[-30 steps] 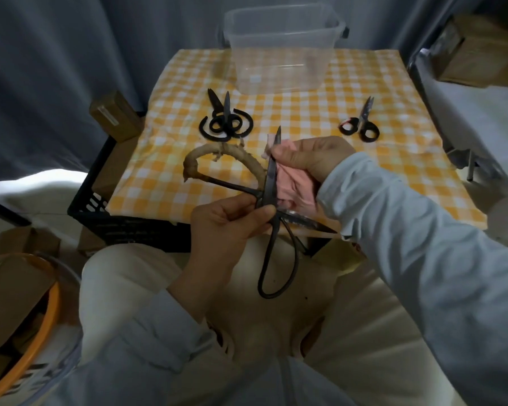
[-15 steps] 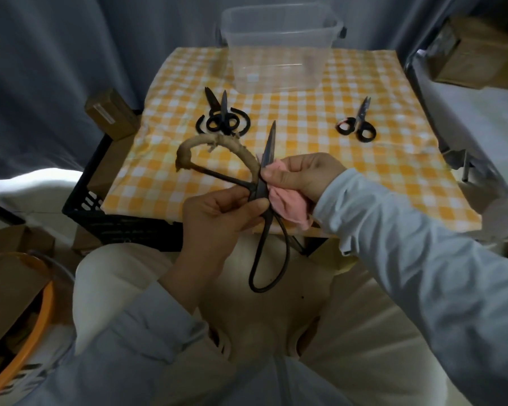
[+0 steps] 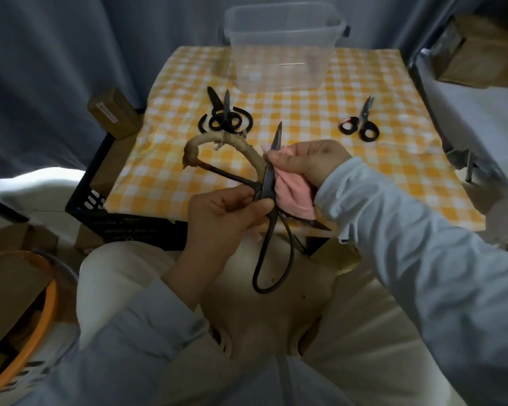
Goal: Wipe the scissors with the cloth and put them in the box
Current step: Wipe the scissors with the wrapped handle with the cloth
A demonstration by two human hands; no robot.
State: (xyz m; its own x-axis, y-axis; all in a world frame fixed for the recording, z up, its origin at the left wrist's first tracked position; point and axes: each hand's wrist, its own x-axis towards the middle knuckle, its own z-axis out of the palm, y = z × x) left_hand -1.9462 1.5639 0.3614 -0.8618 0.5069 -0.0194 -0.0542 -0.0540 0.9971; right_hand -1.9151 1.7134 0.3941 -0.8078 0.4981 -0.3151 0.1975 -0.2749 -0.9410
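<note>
Pink cloth [image 3: 294,197] is bunched in the right hand [image 3: 308,162], whose fingers curl round it and pinch it against the upward-pointing blade of the big black scissors [image 3: 266,191]. I see the left hand [image 3: 223,212] gripping those scissors at the pivot, thumb and fingers closed round the metal. The scissors are held in the air over the table's near edge, above the person's lap, resting on nothing. One handle loop, wrapped in tan cord, arcs up to the left, and the bare black loop hangs down toward the lap. A dark tip shows below the right wrist, and I cannot tell whether it is the second blade.

On the table [image 3: 305,106], covered in yellow-and-white check, the clear plastic box [image 3: 279,68] stands at the middle of the far edge, well apart from the held scissors. Two overlapped black pairs [image 3: 223,123] lie just in front of the box, toward the left edge. A smaller pair [image 3: 359,127] lies toward the right edge. A black crate [image 3: 100,206] shows below the near left corner, and a cardboard carton [image 3: 112,112] sits beside the left edge.
</note>
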